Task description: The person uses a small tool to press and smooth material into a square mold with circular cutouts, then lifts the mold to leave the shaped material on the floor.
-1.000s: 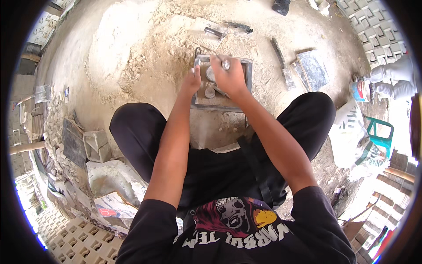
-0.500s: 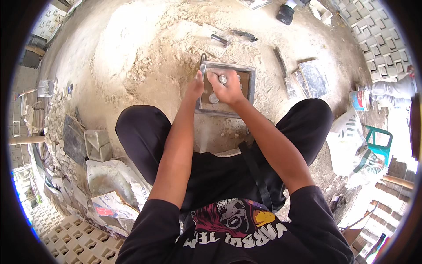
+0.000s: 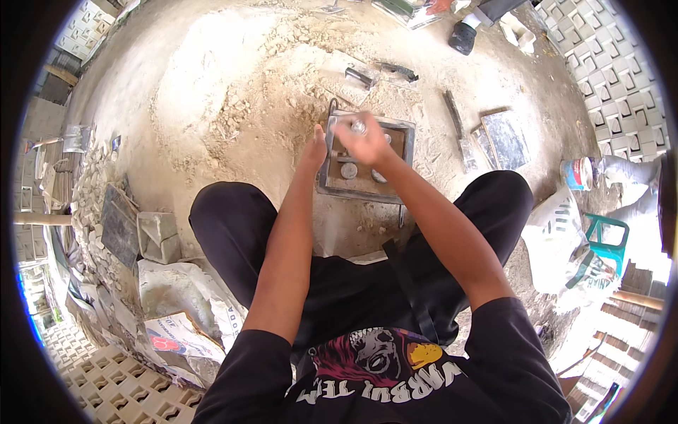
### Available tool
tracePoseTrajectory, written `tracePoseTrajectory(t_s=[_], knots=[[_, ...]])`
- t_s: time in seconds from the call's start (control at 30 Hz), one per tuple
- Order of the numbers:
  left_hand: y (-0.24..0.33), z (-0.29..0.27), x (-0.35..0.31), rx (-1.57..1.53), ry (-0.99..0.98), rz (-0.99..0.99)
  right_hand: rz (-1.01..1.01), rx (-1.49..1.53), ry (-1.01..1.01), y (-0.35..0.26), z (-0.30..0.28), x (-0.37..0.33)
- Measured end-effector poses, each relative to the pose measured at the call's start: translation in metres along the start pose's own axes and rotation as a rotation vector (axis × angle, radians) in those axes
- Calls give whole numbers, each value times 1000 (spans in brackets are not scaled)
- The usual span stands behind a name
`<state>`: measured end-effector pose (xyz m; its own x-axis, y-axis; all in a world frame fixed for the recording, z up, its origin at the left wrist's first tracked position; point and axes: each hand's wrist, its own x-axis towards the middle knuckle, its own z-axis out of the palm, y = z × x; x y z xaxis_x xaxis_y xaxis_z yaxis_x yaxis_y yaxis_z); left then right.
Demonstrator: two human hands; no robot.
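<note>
On the ground before me lies a rectangular metal frame (image 3: 364, 197), filled with packed brown soil or sand. Several round, pale metallic pieces show inside, among them a disc (image 3: 349, 171) near its lower left. My right hand (image 3: 361, 143) is over the frame's upper left part, fist closed round a tool with a round silvery end (image 3: 359, 128); the tool's lower part is hidden and the hand is smeared by motion. Against the frame's left side rests my left hand (image 3: 315, 150), seen edge-on, its fingers stretched out and holding nothing visible.
Loose sand (image 3: 240, 106) is heaped beyond the frame to the left. A dark-handled tool (image 3: 359, 78), a long dark bar (image 3: 453, 114) and flat plates (image 3: 505, 141) lie to the far right. A bucket (image 3: 577, 174) and green stool (image 3: 607, 240) stand right. Another person's foot (image 3: 462, 37) is at the top.
The view has shifted slightly, so the frame sits lower in it. My right hand has moved a little over the frame, baring more of the pieces. The left hand stays at the side.
</note>
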<state>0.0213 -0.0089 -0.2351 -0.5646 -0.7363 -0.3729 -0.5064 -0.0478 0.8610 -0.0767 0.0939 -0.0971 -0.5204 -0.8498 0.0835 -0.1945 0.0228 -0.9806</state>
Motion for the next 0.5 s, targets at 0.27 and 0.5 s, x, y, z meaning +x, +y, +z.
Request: tracePoseTrajectory(t_s=[0.27,0.5], knots=[[2,-16,-7,-168,-26,-155,-93,-112,-226,-52,2,-9],[-38,-14,21,-349,-100,-123,-85,-33,-84,-53,13,-5]])
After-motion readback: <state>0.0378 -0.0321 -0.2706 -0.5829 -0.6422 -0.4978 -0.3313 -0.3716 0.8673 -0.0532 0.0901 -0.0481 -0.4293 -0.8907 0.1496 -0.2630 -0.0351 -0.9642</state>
